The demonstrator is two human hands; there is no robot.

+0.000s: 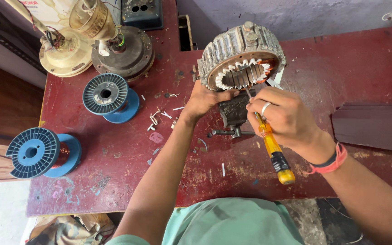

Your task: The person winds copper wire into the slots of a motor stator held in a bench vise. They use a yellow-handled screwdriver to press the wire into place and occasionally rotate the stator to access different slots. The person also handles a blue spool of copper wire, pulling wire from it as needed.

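1. Motor stator, upper centre of the frame, stands tilted on a small vise; left hand grips its lower rim, fingers clamped, steadying it.
2. Right hand clamps a yellow-handled screwdriver, tip at the slots.
3. Blue wire spools wait at left on the red table.

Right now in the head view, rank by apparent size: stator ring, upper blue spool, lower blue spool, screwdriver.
1. Stator ring, steadied by the left hand.
2-3. Upper blue spool and lower blue spool: look alike, no ranking.
4. Screwdriver, orange-handled, in the right hand: long but thin, partly hidden.
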